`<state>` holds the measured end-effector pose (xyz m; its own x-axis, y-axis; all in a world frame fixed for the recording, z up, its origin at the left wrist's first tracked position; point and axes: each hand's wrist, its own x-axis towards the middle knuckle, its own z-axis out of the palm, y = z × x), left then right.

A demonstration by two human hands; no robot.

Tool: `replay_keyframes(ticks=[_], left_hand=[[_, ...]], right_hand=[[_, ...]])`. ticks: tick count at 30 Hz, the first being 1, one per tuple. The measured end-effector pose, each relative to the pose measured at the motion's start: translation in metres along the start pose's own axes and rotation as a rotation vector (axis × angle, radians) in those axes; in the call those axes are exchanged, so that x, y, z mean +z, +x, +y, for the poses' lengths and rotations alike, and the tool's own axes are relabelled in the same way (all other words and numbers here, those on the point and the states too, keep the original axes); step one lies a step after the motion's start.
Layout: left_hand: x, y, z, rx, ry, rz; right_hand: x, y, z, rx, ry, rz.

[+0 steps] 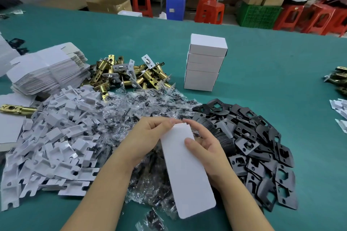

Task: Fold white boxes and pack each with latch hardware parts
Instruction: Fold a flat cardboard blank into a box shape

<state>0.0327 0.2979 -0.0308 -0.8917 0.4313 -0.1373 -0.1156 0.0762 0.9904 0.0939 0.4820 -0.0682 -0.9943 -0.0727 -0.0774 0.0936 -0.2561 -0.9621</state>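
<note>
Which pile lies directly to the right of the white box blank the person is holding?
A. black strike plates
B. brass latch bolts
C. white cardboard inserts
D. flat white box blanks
A: the black strike plates are heaped just right of the white box blank, which the left hand and right hand hold between them; the brass latch bolts lie farther back on the left.

Matt white card box (185,167), shiny brass latches (129,75), crinkly clear bags (150,103).

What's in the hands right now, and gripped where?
A flat white box blank. The left hand pinches its far top corner; the right hand grips its right edge, thumb on the face, fingers behind.
</note>
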Motion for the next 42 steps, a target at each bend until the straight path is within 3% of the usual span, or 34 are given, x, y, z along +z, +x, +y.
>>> replay_keyframes(ticks=[5, 11, 19, 34, 42], left_hand=[[0.0080, 0.0012, 0.0015, -0.025, -0.159, 0.025], [0.0081, -0.0007, 0.0029, 0.016, -0.208, -0.029], [0.0074, 0.0042, -0.0014, -0.038, -0.184, 0.043], [0.0035, 0.0038, -0.0025, -0.040, -0.136, 0.001], [0.0095, 0.0005, -0.0014, 0.029, 0.017, -0.025]], right_hand=[[-0.0016, 0.0001, -0.0001, -0.043, 0.069, 0.107], [-0.0024, 0.0011, -0.0007, -0.056, 0.075, 0.094], [-0.0044, -0.0015, -0.0016, -0.045, 0.036, 0.036], [-0.0033, -0.0020, -0.0015, -0.046, -0.121, 0.023], [-0.0034, -0.0004, -0.0025, -0.041, -0.021, 0.061]])
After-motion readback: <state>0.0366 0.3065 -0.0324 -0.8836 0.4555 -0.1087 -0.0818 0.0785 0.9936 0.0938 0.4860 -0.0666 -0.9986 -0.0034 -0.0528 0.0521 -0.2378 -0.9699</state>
